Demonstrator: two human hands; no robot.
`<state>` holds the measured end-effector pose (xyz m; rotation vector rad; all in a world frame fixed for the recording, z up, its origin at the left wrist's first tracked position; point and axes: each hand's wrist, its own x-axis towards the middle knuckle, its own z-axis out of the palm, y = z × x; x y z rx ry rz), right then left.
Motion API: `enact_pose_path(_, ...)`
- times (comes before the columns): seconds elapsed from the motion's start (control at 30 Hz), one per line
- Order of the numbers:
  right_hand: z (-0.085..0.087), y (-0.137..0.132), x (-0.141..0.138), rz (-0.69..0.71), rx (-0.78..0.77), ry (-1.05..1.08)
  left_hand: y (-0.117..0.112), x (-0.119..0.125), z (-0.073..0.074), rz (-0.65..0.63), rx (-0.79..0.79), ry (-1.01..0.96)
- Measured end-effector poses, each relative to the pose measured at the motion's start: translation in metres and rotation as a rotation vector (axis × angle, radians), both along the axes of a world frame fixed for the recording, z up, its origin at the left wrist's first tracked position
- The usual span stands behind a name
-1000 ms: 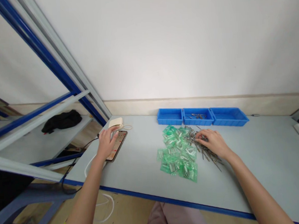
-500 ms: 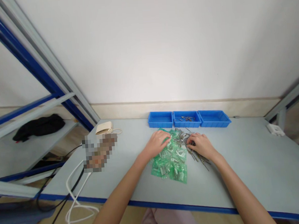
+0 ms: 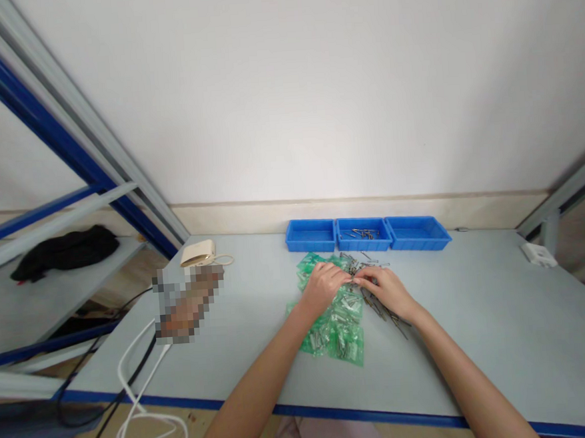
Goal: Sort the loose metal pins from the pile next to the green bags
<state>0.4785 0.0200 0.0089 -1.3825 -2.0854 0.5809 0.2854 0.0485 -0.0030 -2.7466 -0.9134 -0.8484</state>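
A heap of small green plastic bags (image 3: 336,326) with metal parts inside lies in the middle of the grey table (image 3: 480,326). Beside it on the right is a pile of loose thin metal pins (image 3: 378,303). My left hand (image 3: 323,287) rests on the bags with its fingers curled toward the pins. My right hand (image 3: 385,289) lies on the pins, fingertips pinched close to the left hand's. What the fingers hold is too small to make out.
Three blue trays (image 3: 366,234) stand in a row at the table's back edge; the middle one holds a few pins. A cream device (image 3: 197,253) and a blurred flat item (image 3: 188,303) lie at the left, with cables (image 3: 137,363) hanging over the edge. A shelf frame (image 3: 68,161) stands left.
My left hand left the flat item at the left and came across onto the green bags, meeting my right hand. My right hand shifted slightly left on the pins. The view turned right.
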Motion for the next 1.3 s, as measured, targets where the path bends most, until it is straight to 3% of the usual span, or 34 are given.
enact_pose_path(0.27,0.0036,-0.0063,-0.0012,-0.044,0.221,-0.234,0.0016,0.001,-0.0041,0.063,0.043,-0.011)
enact_pose_path(0.5,0.0065,-0.0072,-0.0021,-0.037,0.115,-0.184,-0.0021,-0.0011,0.0,0.04,0.019,0.002)
enact_pose_path(0.63,0.0042,-0.0064,-0.0022,0.008,0.144,-0.141,-0.0025,-0.0011,-0.001,0.071,0.035,0.03)
enact_pose_path(0.8,0.0048,-0.008,-0.0028,-0.036,0.186,-0.167,-0.0024,0.0002,-0.0021,0.057,0.05,-0.013)
enact_pose_path(1.3,0.0062,-0.0094,-0.0043,-0.011,0.163,-0.126,-0.0039,0.0005,-0.0003,0.06,0.051,-0.02)
